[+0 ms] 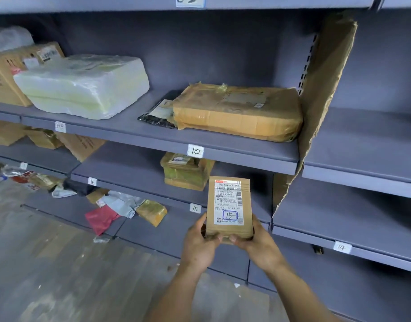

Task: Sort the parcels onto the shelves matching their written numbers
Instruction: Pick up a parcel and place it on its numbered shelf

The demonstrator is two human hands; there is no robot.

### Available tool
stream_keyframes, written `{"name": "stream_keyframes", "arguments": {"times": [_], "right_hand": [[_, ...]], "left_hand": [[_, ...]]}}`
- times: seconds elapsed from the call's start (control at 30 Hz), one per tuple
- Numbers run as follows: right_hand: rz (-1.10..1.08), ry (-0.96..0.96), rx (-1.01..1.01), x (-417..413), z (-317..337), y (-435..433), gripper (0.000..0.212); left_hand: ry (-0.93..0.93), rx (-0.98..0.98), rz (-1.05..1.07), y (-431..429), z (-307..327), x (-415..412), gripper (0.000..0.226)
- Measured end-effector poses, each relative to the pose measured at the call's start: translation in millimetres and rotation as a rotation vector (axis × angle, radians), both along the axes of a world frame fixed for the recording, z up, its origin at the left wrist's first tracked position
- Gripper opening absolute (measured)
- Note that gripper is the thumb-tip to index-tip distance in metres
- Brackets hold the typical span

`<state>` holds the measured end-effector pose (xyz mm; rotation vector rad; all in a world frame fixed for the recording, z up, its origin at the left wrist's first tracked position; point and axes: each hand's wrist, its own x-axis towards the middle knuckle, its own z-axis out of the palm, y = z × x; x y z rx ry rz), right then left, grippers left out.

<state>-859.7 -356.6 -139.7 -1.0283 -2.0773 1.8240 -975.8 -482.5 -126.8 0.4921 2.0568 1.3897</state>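
**Cardboard parcel marked 15: right bay in front of you, wrong bays close by**

The brown parcel (229, 205) is in the air in front of the shelving, label towards you, with "15" written in a blue box near its lower end. Your left grip (197, 242) and right grip (258, 242) both clasp that lower end, fingers curled round the bottom corners. Most of the box stands above your fingers, unsupported.

The likeliest error is the wrong bay. The 15 tag (195, 208) sits just left of the parcel, but the 16 tag (92, 181) is on the same shelf (134, 168), farther left, with no partition visible between them. The 14 tag (341, 247) is lower right, past the torn cardboard divider (320, 101). Drift either way and the parcel probably lands misfiled.

Three smaller risks:
- Held only at the base, the box could tip forward as you reach in.
- Its top edge may catch the lip that carries the 10 tag (195, 151) if you raise it too high.
- A taped parcel (186, 175) already lies in that bay. Pushing yours against it could shove it backwards or hide its label.
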Motion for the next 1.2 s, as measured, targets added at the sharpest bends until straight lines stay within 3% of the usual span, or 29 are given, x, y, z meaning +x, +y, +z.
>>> {"name": "stream_keyframes", "arguments": {"times": [0.27, 0.67, 0.73, 0.9, 1.1, 1.2], "right_hand": [[-0.126, -0.084, 0.058, -51, -26, 7, 0.059], [-0.259, -0.111, 0.128, -111, -62, 53, 0.044], [-0.266, -0.105, 0.139, -122, -65, 64, 0.044], [-0.288, -0.078, 0.169, -148, -73, 98, 0.045], [-0.331, -0.049, 0.199, -173, -85, 126, 0.048], [-0.35, -0.044, 0.193, -184, -87, 133, 0.055]], "left_hand": [[-0.03, 0.0, -0.055, 18, -44, -62, 0.055], [-0.101, 0.031, 0.118, 82, -89, -103, 0.03], [-0.09, 0.045, 0.137, 93, -95, -108, 0.032], [-0.072, 0.093, 0.123, 122, -107, -115, 0.063], [-0.098, 0.178, 0.127, 153, -121, -116, 0.049], [-0.078, 0.163, 0.075, 165, -129, -122, 0.057]]}}
